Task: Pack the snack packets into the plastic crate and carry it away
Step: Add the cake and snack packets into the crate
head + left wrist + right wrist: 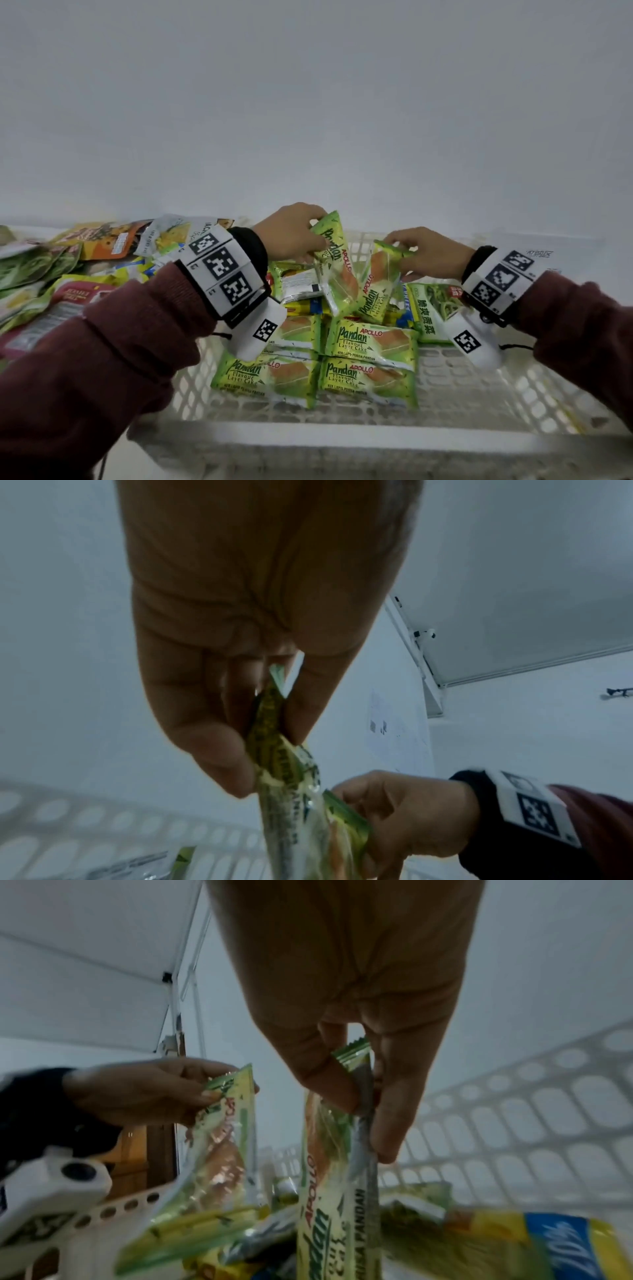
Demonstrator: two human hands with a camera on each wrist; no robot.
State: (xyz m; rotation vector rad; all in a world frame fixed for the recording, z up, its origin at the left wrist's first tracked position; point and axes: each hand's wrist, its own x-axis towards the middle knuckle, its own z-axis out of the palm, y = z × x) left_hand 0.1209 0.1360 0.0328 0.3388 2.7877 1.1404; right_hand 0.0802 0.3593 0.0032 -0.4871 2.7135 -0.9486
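Snack packets fill the middle of the white plastic crate (342, 442), whose perforated walls take up the lower centre and lower right of the head view. Four green Pandan layer cake packets (371, 341) lie flat in two rows on the crate floor, labels up. Behind them, toward the centre of the frame, sit a green packet with Chinese lettering (433, 308), just below the right wrist, and some yellow and blue packets (306, 306), partly covered.

The left hand (291, 233), at centre frame, pinches the top edge of one Pandan packet (334, 260) between thumb and curled fingers, so that it hangs upright over the crate. In the left wrist view the fingertips (222, 756) close on the packet's sealed end (270, 723), seen edge-on. The right hand (428, 253), right of centre, holds a second Pandan packet (376, 291) the same way by its crimped top; the right wrist view shows the thumb (329, 1080) and a finger pressed against both sides of that seal. The two hanging packets touch or overlap near their lower halves, and their bottoms reach down among the packets already in the crate.

At the left edge of the head view, outside the crate, a loose heap of other packets (68, 267) in green, orange, yellow and pink lies on the surface. Both wrists wear white bands with black square markers (219, 263), over dark red sleeves (102, 359). A plain pale wall (308, 102) fills the upper half of the frame.
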